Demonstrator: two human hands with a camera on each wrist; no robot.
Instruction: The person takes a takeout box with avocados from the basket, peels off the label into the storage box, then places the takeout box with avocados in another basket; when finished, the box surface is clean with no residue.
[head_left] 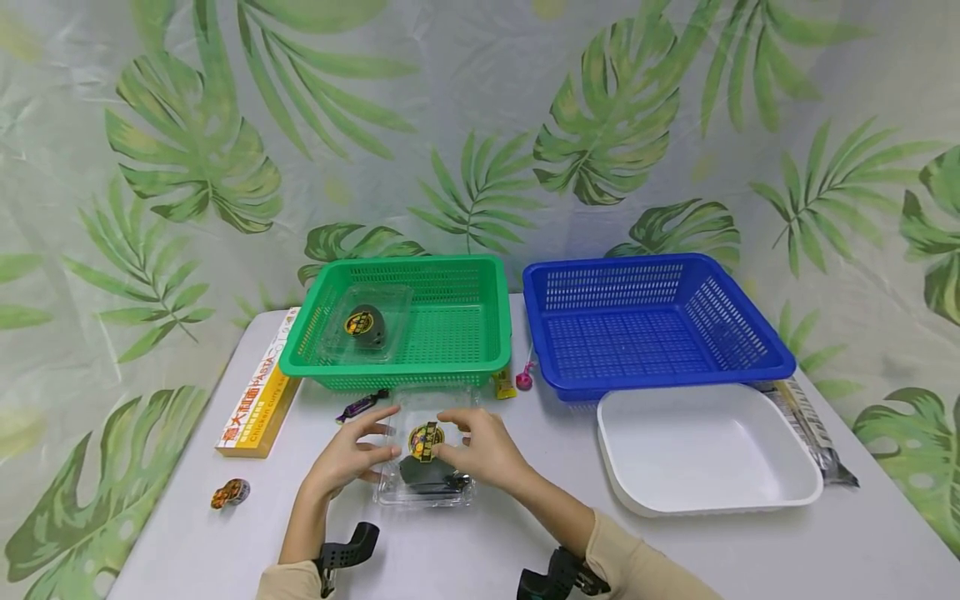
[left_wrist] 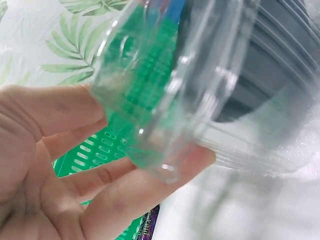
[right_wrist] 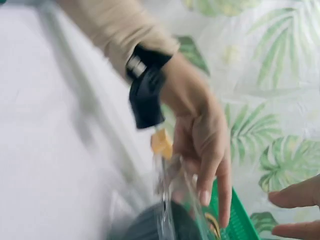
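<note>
A clear plastic box (head_left: pixel 397 492) with a round black-and-yellow sticker (head_left: pixel 426 442) and a dark item (head_left: pixel 429 475) under its lid is in front of the green basket. My left hand (head_left: pixel 347 454) holds its left side, thumb and fingers around the edge; in the left wrist view, the hand (left_wrist: pixel 65 165) grips a corner of the clear plastic. Over the right part of the lid is my right hand (head_left: pixel 486 448), its thumb and forefinger spread and overlapping the sticker. At the right wrist view's edge, its straight fingers (right_wrist: pixel 297 195) have nothing between them.
The green basket (head_left: pixel 420 367) contains a similar clear box (head_left: pixel 390 300). Beside it stand a blue basket (head_left: pixel 660 379) and a white tray (head_left: pixel 708 450). A pasta box (head_left: pixel 258 400), a purple-wrapped candy (head_left: pixel 362 406), a pink lollipop (head_left: pixel 524 379) and a small round package (head_left: pixel 230 493) lie around.
</note>
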